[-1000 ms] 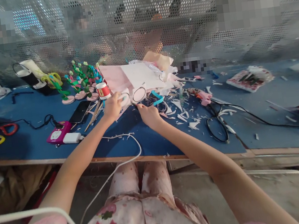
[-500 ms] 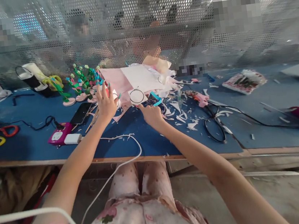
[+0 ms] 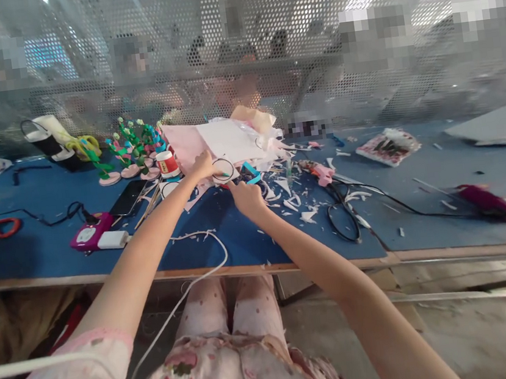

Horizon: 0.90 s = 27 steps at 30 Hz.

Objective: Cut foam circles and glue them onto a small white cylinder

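My left hand [image 3: 203, 166] reaches to a small white paper piece with a black circle outline [image 3: 223, 168], its fingers closed at the left edge. Just right of and below that piece, my right hand [image 3: 248, 197] is curled, fingers pointing at the paper. A bit of red shows by its fingertips, too small to name. A white and red cup-like container [image 3: 167, 164] stands left of my left hand. Another white paper with a drawn circle [image 3: 171, 190] lies partly behind my left forearm.
Green craft plants on pink bases [image 3: 131, 170] stand at the back left. A black phone [image 3: 129, 198] and purple power adapter [image 3: 92, 231] lie left. Paper scraps [image 3: 309, 214] and black cable [image 3: 345, 227] lie right. A perforated metal screen [image 3: 235, 44] rises behind.
My left hand has moved right, from spread fingers over the container to the circle-marked paper. My right hand stays beside that paper. The container is now uncovered, and the view has shifted slightly.
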### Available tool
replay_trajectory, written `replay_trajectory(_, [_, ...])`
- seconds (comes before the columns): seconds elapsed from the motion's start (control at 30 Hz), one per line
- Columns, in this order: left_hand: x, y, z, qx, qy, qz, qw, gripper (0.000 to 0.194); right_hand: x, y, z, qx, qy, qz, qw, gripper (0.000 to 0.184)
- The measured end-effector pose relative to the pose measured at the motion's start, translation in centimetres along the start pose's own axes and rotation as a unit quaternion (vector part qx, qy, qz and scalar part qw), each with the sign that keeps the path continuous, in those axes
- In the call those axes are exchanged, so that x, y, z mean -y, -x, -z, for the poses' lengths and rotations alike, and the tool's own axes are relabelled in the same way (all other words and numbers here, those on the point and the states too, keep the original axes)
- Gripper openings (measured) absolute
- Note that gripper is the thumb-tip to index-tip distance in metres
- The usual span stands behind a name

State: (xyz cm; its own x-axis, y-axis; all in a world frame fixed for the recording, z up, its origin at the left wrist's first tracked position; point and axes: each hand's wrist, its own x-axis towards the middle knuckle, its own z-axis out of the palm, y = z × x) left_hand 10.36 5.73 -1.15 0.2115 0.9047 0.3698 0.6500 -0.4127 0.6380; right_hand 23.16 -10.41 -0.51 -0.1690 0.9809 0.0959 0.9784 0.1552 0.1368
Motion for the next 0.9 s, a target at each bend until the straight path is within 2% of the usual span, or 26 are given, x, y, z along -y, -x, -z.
replay_trajectory(0.1, [-0.3,0.3,1.1,-0.034,0.039,0.051,0.997,0.047,-0.8,-0.3,0.2,-0.007,-0.007,-0.003,1.0,0.037])
replay_trajectory(0.2, [-0.3,0.9,2.7,-0.136,0.14,0.071,0.978,0.034,-1.7,-0.5,0.5,-0.019,-0.016,-0.004,1.0,0.041])
replay_trajectory(0.3, [0.3,1.8,4.3,-0.25,0.246,0.084,0.933,0.035,-2.6,-0.6,0.9,-0.04,-0.044,-0.018,0.998,0.043])
replay_trajectory(0.4, [0.8,2.6,5.5,-0.324,0.357,0.116,0.868,0.03,-3.5,-0.7,0.9,-0.066,-0.085,-0.035,0.994,0.039])
replay_trajectory(0.5, [0.8,3.4,6.4,-0.351,0.455,0.155,0.804,0.02,-4.3,-1.1,0.3,-0.104,-0.142,-0.049,0.983,0.032])
replay_trajectory(0.57, [0.5,4.1,6.7,-0.34,0.487,0.17,0.786,0.017,-4.7,-1.5,-0.4,-0.144,-0.228,-0.079,0.96,0.026])
replay_trajectory(0.63, [-0.2,5.1,6.6,-0.311,0.506,0.177,0.785,0.019,-4.7,-1.8,-0.9,-0.182,-0.375,-0.115,0.902,0.022])
replay_trajectory(0.7, [-1.1,6.4,5.8,-0.264,0.513,0.178,0.797,0.027,-4.3,-2.0,-1.2,-0.19,-0.558,-0.13,0.797,0.02])
replay_trajectory(0.77, [-2.0,7.7,4.7,-0.202,0.489,0.166,0.832,0.032,-3.6,-2.0,-1.2,-0.16,-0.704,-0.105,0.684,0.02])
replay_trajectory(0.8, [-2.5,8.3,4.0,-0.171,0.474,0.155,0.85,0.034,-3.2,-2.0,-1.1,-0.143,-0.75,-0.089,0.64,0.022])
replay_trajectory(0.83, [-2.9,8.9,3.4,-0.146,0.465,0.142,0.862,0.035,-2.8,-1.9,-1.1,-0.128,-0.78,-0.079,0.608,0.025])
replay_trajectory(0.9, [-3.6,9.9,2.3,-0.101,0.468,0.11,0.871,0.042,-1.9,-1.7,-1.0,-0.113,-0.805,-0.078,0.577,0.037])
